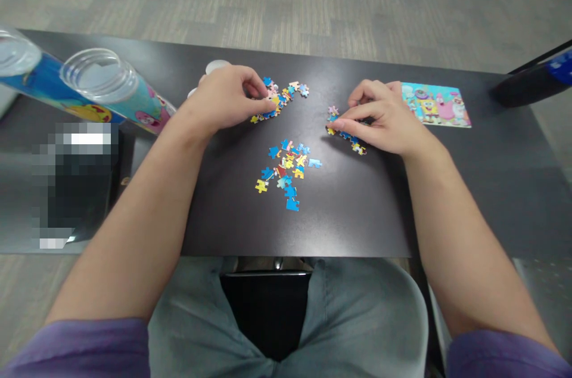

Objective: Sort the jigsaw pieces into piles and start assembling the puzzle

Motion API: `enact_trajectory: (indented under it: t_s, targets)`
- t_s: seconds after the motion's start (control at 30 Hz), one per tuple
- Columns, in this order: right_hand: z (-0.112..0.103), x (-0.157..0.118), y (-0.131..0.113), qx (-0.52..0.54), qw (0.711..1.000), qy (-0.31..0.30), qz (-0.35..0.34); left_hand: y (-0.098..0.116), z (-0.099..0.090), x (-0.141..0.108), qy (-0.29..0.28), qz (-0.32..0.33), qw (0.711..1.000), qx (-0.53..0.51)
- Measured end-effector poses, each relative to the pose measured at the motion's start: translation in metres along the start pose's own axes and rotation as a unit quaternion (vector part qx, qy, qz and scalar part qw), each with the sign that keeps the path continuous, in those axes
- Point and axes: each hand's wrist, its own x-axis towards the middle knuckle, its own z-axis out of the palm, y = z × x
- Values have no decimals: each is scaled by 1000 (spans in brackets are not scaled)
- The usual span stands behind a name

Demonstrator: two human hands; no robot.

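Observation:
Colourful jigsaw puzzle pieces lie on the dark table in three loose groups. My left hand (232,95) is at the far-left group (286,95), thumb and index finger closed on a yellowish piece at its edge. Over the smaller right group (346,135) is my right hand (379,115); its thumb and index fingertips pinch a piece at the left end, and the palm hides part of the group. The middle group (288,166), nearer my body, has blue, yellow and red pieces spread flat, touched by neither hand.
A picture card (435,105) with cartoon figures lies beyond my right hand. Two clear-topped tubes (100,77) with cartoon prints stand at the left, near a blurred-out dark object (80,181). White round lids (217,66) sit behind my left hand. A dark cylinder (531,83) is at far right.

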Motion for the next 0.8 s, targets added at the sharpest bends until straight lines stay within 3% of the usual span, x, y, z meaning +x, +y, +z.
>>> enact_trajectory:
  t_s: [0.1,0.23,0.43,0.8]
  targets:
    - [2,1,4,-2,1000,26,-8,-3,8,1,47,-25,997,53]
    - [5,1,5,-12,999,32,-6,11,18,1,79,-12,996,40]
    - [3,1,5,-39,999,21,10,39,18,-2,68,-58,995,-36]
    - [5,6,-13,9,999,-1,32,65,36,-4,31,-31,989,-142]
